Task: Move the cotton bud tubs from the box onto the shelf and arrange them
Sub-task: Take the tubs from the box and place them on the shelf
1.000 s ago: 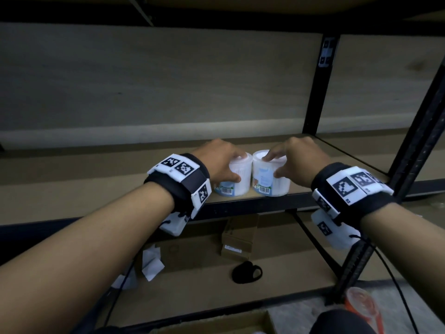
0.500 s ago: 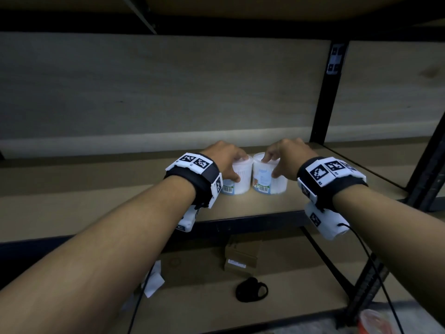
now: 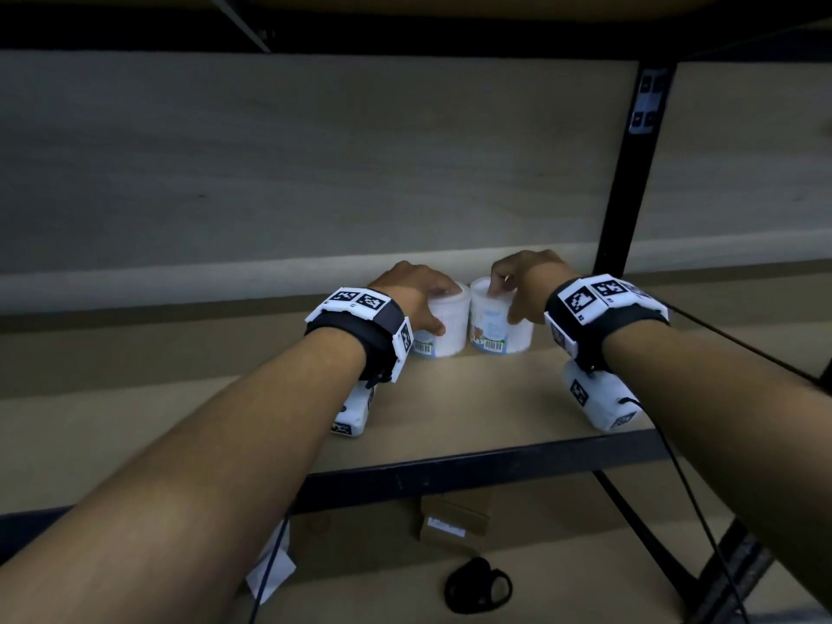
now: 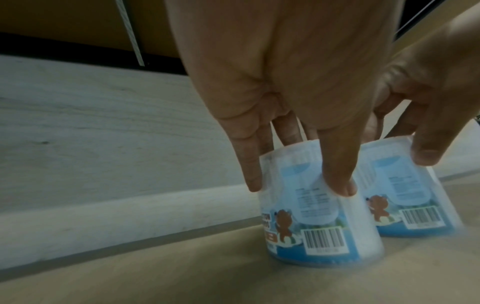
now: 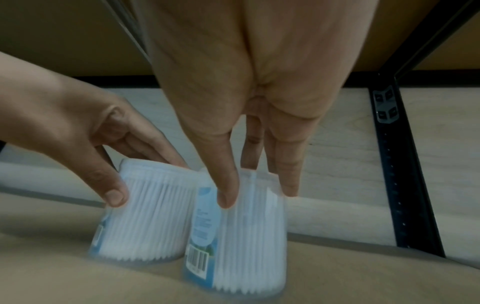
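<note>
Two tubs stand on the shelf (image 3: 472,398) at mid-frame in the head view, side by side and close together. Your left hand (image 3: 412,292) grips the left tub (image 3: 443,328) from above, thumb and fingers down its sides. Just to its right, your right hand (image 3: 524,286) grips the right tub (image 3: 493,328) the same way. By my reading, both are placed and you are arranging them. No supply box shows, so I cannot tell how many remain.
</note>
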### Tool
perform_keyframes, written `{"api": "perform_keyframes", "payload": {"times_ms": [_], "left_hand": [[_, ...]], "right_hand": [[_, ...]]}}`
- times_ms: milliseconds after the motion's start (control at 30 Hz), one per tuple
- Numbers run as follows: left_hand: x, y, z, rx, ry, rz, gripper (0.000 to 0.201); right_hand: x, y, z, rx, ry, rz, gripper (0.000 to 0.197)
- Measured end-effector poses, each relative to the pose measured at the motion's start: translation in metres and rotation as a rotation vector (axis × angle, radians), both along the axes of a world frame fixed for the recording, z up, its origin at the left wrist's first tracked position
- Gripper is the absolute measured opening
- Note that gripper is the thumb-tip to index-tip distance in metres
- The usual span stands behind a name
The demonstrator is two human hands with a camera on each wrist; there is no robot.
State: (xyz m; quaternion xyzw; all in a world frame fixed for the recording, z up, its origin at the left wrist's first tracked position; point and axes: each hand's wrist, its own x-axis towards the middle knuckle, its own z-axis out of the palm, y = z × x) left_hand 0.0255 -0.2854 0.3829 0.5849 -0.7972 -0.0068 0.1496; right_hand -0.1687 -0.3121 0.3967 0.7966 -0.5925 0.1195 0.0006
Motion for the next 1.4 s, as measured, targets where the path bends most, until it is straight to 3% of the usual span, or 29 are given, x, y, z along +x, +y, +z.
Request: {"api": "perform_keyframes", "payload": {"times_ms": [200,433,867,1033,1167,1400], "left_hand": [[0.003,-0.026,-0.007,-0.015,0.086,0.011,0.067],[0.0,-0.042,-0.008,-0.043,0.044,0.002,0.069],[-0.001,-0.046,-0.009,-0.041,0.026,0.004,0.068],[0.001,-0.047,-0.008,0.007,0.03,0.0,0.076],[0.0,-0.041,-0.004,0.051,-0.07,-0.002,0.086],[-0.001,-0.01,0.017,0.029,-0.062,0.009,0.073]], "right_hand": [[-0.003,-0.025,-0.007,-0.02,-0.086,0.005,0.039],[-0.003,-0.037,-0.014,-0.07,-0.152,0.012,0.039],[-0.002,-0.042,-0.017,-0.111,-0.118,0.029,0.037],[-0.008,-0.038,-0.012,-0.063,-0.1,0.035,0.04],[-0.016,-0.03,-0.005,0.006,-0.097,0.037,0.052],[-0.026,0.0,0.0,-0.007,-0.161,-0.033,0.057]]}}
